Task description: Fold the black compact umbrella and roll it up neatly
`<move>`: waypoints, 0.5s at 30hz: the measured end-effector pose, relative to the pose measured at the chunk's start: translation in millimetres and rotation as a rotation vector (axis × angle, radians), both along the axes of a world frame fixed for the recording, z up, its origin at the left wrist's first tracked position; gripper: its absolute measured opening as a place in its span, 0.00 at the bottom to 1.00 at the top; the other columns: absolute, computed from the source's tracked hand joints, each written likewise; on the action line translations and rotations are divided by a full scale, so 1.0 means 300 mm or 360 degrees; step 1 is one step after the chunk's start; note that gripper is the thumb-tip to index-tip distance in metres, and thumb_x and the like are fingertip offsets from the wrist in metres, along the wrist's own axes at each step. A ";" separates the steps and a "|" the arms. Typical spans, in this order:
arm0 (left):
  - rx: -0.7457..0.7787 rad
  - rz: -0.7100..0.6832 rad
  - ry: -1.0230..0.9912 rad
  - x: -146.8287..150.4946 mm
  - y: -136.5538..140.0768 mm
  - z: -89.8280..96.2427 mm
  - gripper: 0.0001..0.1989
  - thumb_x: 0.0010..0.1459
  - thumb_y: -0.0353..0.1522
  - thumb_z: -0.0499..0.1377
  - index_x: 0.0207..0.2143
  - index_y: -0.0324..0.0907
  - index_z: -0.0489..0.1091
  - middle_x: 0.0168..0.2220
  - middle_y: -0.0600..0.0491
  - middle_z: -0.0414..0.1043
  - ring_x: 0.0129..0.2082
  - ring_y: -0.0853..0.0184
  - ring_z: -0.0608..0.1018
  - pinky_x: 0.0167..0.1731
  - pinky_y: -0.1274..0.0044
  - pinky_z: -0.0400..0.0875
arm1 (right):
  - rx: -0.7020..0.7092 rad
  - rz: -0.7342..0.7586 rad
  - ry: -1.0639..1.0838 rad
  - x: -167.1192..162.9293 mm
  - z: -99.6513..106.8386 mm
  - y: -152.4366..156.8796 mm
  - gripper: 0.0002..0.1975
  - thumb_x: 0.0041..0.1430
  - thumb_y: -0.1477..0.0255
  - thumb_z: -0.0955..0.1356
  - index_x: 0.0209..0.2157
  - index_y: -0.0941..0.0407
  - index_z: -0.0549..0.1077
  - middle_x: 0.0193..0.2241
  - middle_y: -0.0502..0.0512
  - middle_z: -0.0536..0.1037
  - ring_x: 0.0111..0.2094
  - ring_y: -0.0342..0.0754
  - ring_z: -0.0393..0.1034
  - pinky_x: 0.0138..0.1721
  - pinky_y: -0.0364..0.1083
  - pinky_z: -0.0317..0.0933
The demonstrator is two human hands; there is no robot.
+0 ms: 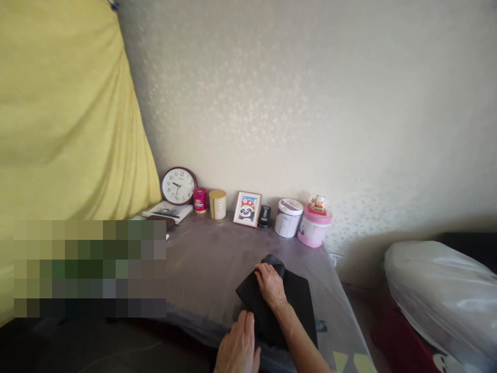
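A black, sheet-like piece of fabric or soft bag (301, 298) lies on the table near its front edge, its far end bunched or folded up. My right hand (271, 285) rests over that bunched part, its fingers curled down onto the material. What lies under the palm is hidden. Nearer to me, my left hand (238, 342) is at the left edge of the black piece, fingers stretched out and side by side, thumb apart. Whether it presses on the material or only hovers there, I cannot tell.
Along the wall stand a round clock (179, 185), a pink tin (200, 200), a yellow canister (218, 205), a framed panda picture (247, 209), a small black device (264, 216), a white tub (288, 218) and a pink-lidded tub (312, 230) bearing a lucky-cat figure. Right of the table sits a plastic-covered bundle (442, 290).
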State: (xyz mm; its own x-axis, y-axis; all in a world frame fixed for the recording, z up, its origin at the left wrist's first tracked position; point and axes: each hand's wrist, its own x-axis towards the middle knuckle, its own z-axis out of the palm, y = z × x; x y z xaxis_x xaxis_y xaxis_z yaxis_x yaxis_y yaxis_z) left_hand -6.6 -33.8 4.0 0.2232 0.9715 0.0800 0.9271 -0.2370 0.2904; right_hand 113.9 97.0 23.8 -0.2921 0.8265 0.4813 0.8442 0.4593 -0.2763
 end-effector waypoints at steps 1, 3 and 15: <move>0.0112 -0.0015 -0.0017 -0.007 0.001 -0.003 0.26 0.52 0.29 0.53 0.56 0.38 0.57 0.56 0.41 0.61 0.51 0.56 0.70 0.47 0.69 0.69 | 0.0006 0.0001 -0.0005 -0.002 0.000 0.000 0.09 0.61 0.75 0.60 0.37 0.53 0.70 0.34 0.51 0.75 0.37 0.46 0.68 0.41 0.43 0.61; 0.0287 -0.0052 -0.0055 -0.011 0.012 -0.005 0.25 0.51 0.33 0.55 0.54 0.42 0.60 0.57 0.44 0.60 0.54 0.55 0.67 0.51 0.66 0.65 | 0.0010 0.0013 -0.0025 -0.005 -0.001 0.001 0.09 0.61 0.75 0.60 0.36 0.53 0.71 0.33 0.51 0.76 0.36 0.46 0.68 0.40 0.43 0.60; -0.0298 -0.0177 -0.0085 0.050 0.085 -0.025 0.43 0.41 0.20 0.51 0.62 0.41 0.40 0.64 0.43 0.34 0.63 0.55 0.45 0.60 0.63 0.47 | 0.0053 0.0113 -0.0008 0.027 0.000 0.020 0.13 0.61 0.75 0.59 0.31 0.55 0.74 0.34 0.55 0.78 0.43 0.48 0.68 0.49 0.48 0.56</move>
State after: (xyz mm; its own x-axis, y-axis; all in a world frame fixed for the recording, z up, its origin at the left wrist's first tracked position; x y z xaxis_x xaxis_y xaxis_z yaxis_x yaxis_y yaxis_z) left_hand 8.6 -8.3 -3.6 0.3301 0.9401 -0.0849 0.8805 -0.2742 0.3867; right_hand 122.1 103.0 23.8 -0.3517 0.7872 0.5065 0.8105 0.5268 -0.2560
